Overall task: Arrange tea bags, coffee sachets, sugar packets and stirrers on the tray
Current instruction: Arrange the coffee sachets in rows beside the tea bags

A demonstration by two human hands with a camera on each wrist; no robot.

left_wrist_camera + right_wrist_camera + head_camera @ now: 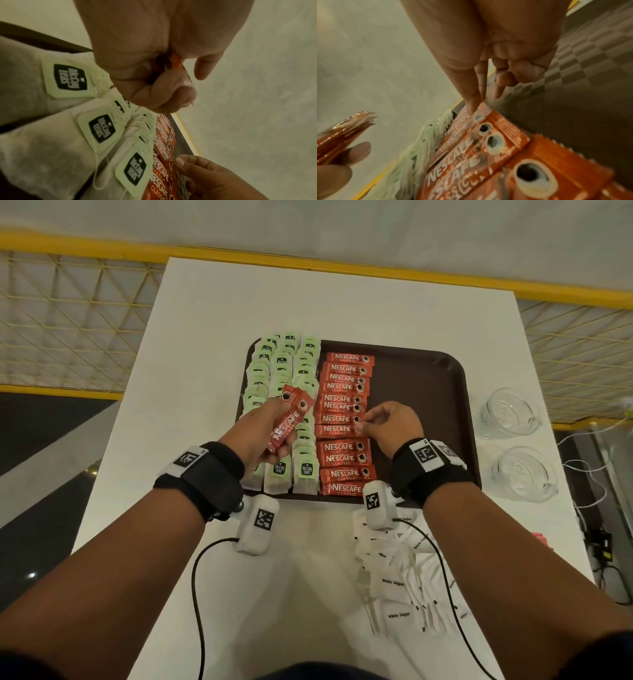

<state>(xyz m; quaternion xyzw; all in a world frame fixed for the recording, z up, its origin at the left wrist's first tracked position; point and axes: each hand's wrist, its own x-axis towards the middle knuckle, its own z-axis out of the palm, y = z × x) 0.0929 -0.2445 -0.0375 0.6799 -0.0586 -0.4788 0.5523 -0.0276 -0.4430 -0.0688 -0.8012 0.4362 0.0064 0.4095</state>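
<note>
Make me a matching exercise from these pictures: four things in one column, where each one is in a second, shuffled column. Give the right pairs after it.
Things
1. tea bags
2. white sugar packets
3. glass cups
4. spare coffee sachets

Places
A. held in the left hand
B. on the table, to the right of the tray
C. in rows on the left part of the tray
D. in a loose pile on the table, on the near side of the tray

Pairs: 1-C, 2-D, 3-B, 4-A
</note>
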